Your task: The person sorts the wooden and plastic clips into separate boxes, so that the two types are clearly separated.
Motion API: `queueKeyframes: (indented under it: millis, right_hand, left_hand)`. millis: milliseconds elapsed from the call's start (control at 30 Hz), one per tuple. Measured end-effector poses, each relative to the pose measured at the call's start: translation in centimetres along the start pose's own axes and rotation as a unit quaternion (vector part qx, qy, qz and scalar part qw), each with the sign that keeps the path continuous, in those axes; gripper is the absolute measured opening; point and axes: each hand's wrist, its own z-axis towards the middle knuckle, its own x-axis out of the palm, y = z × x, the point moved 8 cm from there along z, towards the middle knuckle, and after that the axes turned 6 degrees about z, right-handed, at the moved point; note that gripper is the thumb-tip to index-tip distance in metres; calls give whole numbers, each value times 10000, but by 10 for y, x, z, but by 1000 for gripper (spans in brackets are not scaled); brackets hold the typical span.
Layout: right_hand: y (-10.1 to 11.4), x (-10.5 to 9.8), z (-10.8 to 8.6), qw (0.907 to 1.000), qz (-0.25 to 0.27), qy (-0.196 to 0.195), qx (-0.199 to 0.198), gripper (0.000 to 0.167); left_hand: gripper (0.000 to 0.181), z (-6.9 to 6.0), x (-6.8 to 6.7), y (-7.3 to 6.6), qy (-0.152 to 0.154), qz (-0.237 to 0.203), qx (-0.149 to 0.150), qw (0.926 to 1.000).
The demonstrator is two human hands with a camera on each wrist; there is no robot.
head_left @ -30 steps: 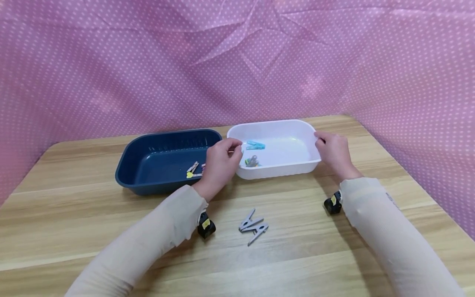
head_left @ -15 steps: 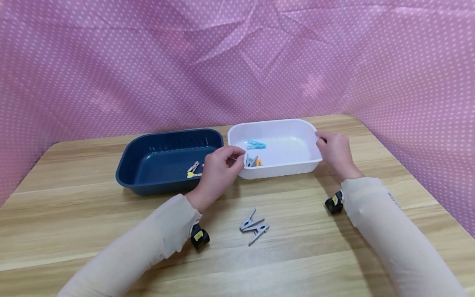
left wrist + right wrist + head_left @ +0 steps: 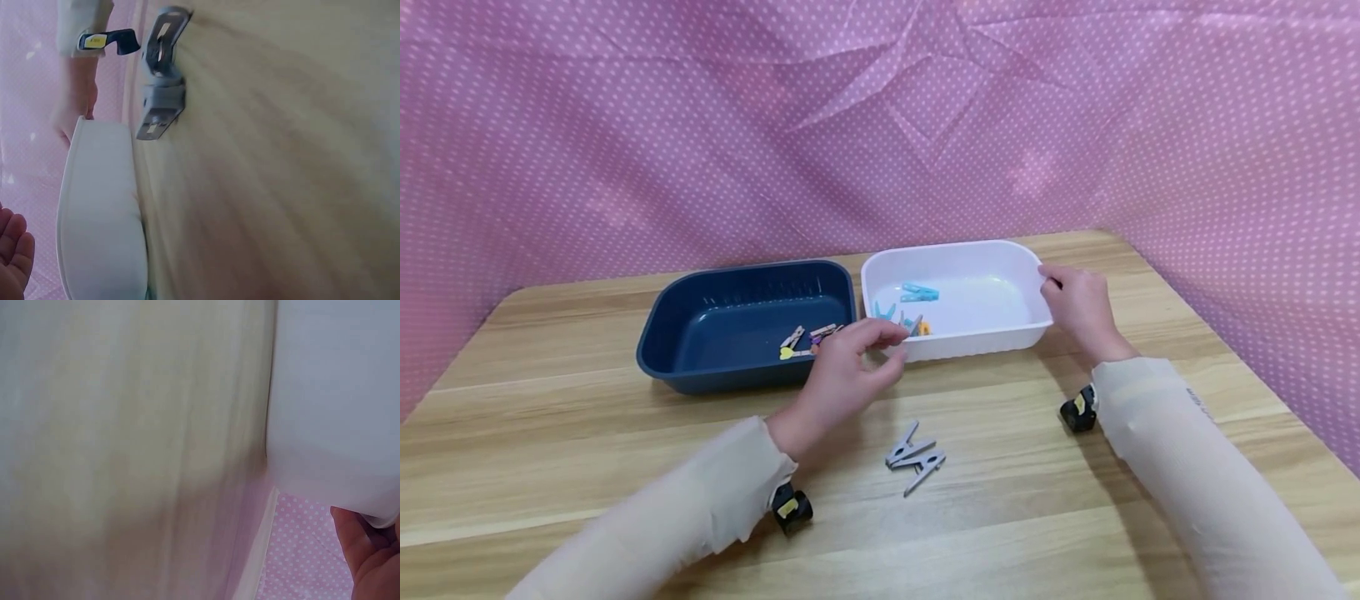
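My left hand (image 3: 853,367) hovers by the near left corner of the white plastic tub (image 3: 973,343), thumb and fingers parted, nothing between them. The right hand (image 3: 1078,307) pinches the rim at the tub's right end; the right wrist view shows its thumb and fingers (image 3: 369,553) at the rim. Inside the tub lie a light blue clothespin (image 3: 919,292), another light blue one (image 3: 883,312), and a small cluster with grey and orange (image 3: 924,328) pieces, partly hidden by the front wall. Grey clothespins (image 3: 914,457) lie on the table in front, also large in the left wrist view.
Left of the white tub stands a dark blue tub (image 3: 722,379), with several small wooden clothespins (image 3: 792,337) in its near right corner, one bearing a yellow heart (image 3: 786,353). The wooden table (image 3: 1015,500) meets a pink dotted cloth (image 3: 880,125) at the back.
My left hand has drawn back from the white tub toward the body, and its thumb and fingertips have spread. More clothespins show in both tubs. The right hand keeps its hold.
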Motion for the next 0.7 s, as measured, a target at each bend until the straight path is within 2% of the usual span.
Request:
queueKeyframes:
  millis: [233, 400, 533, 700]
  right_hand:
    - [1, -1, 2, 9999, -31, -45, -136, 35]
    - [3, -2, 1, 9998, -36, -79, -171, 35]
    - [4, -2, 0, 9998, 10, -76, -168, 35]
    - [3, -2, -1, 10000, 19, -26, -63, 35]
  left_hand:
    - [31, -11, 7, 13, 675, 12, -361, 9971]
    - [36, -18, 13, 20, 1295, -139, -464, 9904]
    - [38, -21, 21, 18, 1935, -267, -338, 9801]
    - [41, -28, 31, 17, 2688, -281, -279, 9624]
